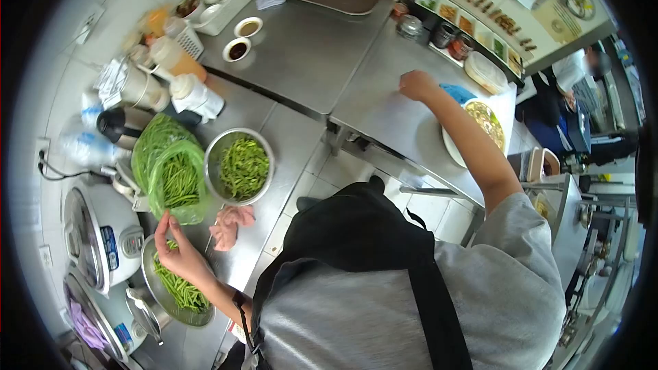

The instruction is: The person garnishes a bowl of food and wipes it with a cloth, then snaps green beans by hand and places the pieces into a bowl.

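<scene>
My left hand (177, 252) hovers over a metal colander (204, 319) holding long green beans (179, 291). Its thumb and forefinger stretch upward, their tips by the lower edge of a green plastic bag (156, 133). More green beans (179, 181) fill the bag. Beside it stands a steel bowl (269, 177) of cut green pieces (240, 168). A crumpled pink cloth or glove (229, 226) lies below the bowl. My right hand (418, 85) is curled into a fist above the steel table on the right; whatever it may hold is hidden. Near that forearm sits a large white bowl (450, 145) of mixed food.
Rice cookers (103, 236) line the left wall. Sauce bottles (195, 96) and two small sauce dishes (238, 49) stand farther back. Jars (445, 34) and a lidded container (485, 72) edge the right table. A gap separates the counters. Another person (565, 82) stands at far right.
</scene>
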Demonstrator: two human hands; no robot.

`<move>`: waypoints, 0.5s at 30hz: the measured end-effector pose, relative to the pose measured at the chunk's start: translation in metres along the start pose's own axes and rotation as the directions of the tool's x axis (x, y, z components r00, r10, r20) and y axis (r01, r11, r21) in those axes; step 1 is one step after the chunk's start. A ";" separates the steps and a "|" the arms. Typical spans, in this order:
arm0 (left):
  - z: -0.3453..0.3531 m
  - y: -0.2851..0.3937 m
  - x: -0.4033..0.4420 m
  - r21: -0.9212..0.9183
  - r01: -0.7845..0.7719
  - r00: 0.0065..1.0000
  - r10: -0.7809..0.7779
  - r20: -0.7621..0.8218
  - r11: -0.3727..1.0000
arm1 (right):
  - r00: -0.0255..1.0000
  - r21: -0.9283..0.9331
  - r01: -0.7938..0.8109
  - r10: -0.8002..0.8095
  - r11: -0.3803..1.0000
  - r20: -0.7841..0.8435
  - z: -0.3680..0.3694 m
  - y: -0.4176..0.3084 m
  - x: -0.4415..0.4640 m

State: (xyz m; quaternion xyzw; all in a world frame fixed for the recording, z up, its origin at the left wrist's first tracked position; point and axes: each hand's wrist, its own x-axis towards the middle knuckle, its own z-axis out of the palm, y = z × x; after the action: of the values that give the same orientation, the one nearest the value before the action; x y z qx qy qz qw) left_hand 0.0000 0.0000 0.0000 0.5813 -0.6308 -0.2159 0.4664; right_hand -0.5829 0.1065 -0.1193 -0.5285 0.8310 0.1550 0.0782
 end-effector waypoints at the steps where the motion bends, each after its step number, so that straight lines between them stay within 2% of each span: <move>1: 0.012 0.003 0.001 0.022 -0.040 0.997 0.038 0.064 0.999 | 0.990 -0.040 -0.087 0.082 0.995 -0.116 0.000 0.015 -0.016; 2: 0.025 0.008 0.001 0.043 -0.080 0.990 0.074 0.124 0.996 | 0.961 -0.074 -0.171 0.149 0.983 -0.234 0.004 0.032 -0.027; 3: 0.053 0.050 -0.009 0.124 -0.146 0.972 0.119 0.204 0.981 | 0.979 -0.015 -0.110 0.106 0.994 -0.177 0.035 0.072 -0.013; 4: 0.079 0.078 -0.025 -0.008 -0.033 0.959 0.034 0.281 0.999 | 0.992 -0.020 -0.062 0.060 0.998 -0.107 0.056 0.112 0.004; 5: 0.107 0.080 -0.038 -0.039 -0.107 0.939 0.113 0.325 0.994 | 0.999 -0.028 -0.015 0.014 0.999 -0.040 0.066 0.144 0.012; 6: 0.134 0.097 -0.055 -0.112 -0.131 0.901 0.166 0.400 0.985 | 0.997 -0.081 0.053 -0.058 0.995 -0.058 0.045 0.158 0.003; 7: 0.156 0.121 -0.072 -0.138 -0.130 0.859 0.181 0.479 0.982 | 0.993 0.085 0.108 -0.104 0.990 -0.061 0.034 0.174 0.001; 9: 0.203 0.147 -0.112 -0.289 -0.114 0.748 0.274 0.605 0.951 | 0.978 0.403 0.210 -0.192 0.891 -0.085 0.016 0.202 -0.001; 10: 0.224 0.163 -0.135 -0.346 -0.109 0.682 0.323 0.656 0.932 | 0.978 0.552 0.173 -0.208 0.816 0.000 0.002 0.209 -0.008; 12: 0.266 0.177 -0.176 -0.426 -0.060 0.549 0.386 0.741 0.903 | 0.957 0.638 0.181 -0.284 0.748 0.062 -0.021 0.203 -0.031; 13: 0.287 0.178 -0.196 -0.413 0.043 0.502 0.338 0.796 0.910 | 0.942 0.676 0.181 -0.324 0.714 0.091 -0.026 0.201 -0.037; 14: 0.307 0.177 -0.213 -0.392 0.142 0.448 0.293 0.844 0.909 | 0.906 0.621 0.192 -0.380 0.760 0.186 -0.015 0.201 -0.032; 15: 0.326 0.179 -0.226 -0.361 0.109 0.436 0.282 0.855 0.926 | 0.892 0.605 0.166 -0.381 0.779 0.245 -0.005 0.202 -0.031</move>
State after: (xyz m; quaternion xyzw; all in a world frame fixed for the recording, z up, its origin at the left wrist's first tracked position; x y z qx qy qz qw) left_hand -0.3943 0.1649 -0.0842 0.2475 -0.7586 -0.5779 0.1712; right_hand -0.7518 0.2105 -0.0705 -0.5607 0.7234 -0.0205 0.4024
